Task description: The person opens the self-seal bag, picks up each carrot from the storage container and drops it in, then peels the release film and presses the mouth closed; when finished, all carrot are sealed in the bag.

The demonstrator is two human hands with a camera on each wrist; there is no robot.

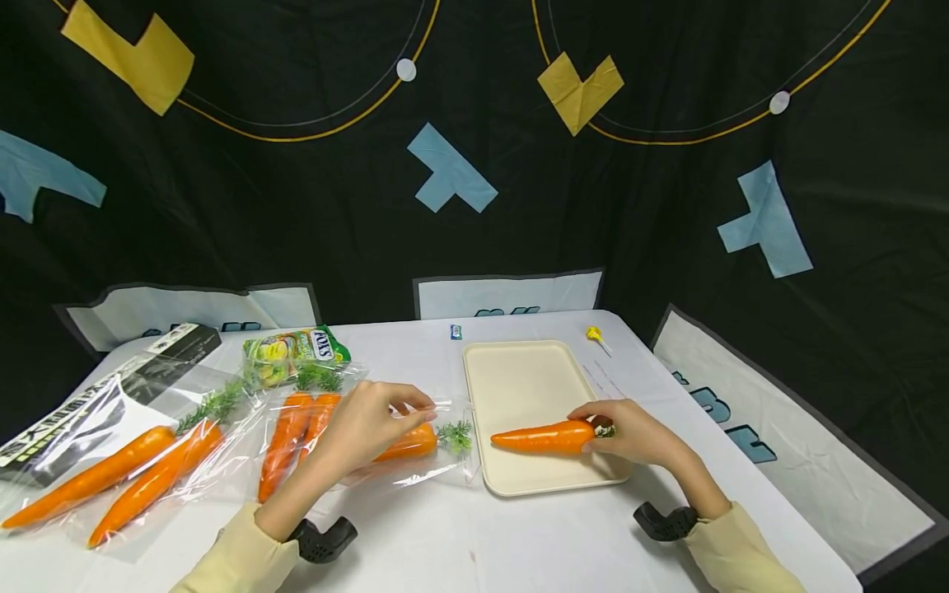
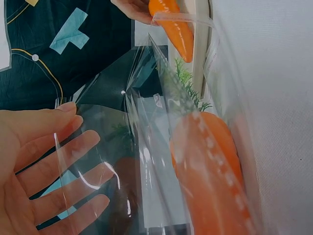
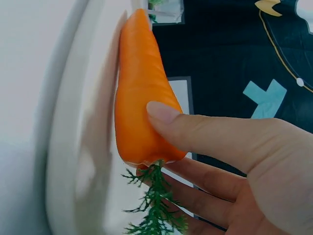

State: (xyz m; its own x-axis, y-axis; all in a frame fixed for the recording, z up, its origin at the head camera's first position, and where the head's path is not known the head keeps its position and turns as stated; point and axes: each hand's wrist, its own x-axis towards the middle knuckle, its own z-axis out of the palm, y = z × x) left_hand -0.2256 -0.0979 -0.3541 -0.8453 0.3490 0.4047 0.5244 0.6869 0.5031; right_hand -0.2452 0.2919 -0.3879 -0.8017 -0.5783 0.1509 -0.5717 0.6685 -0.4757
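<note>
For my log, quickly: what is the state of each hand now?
Left hand: fingers straight, resting on the clear bag.
Right hand: grips the carrot at its top, on the tray.

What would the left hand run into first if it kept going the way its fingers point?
Probably the leafy top of the bagged carrot under the left hand, then the rim of the cream tray. The fingers point right across the clear bag; depth is uncertain.
</note>
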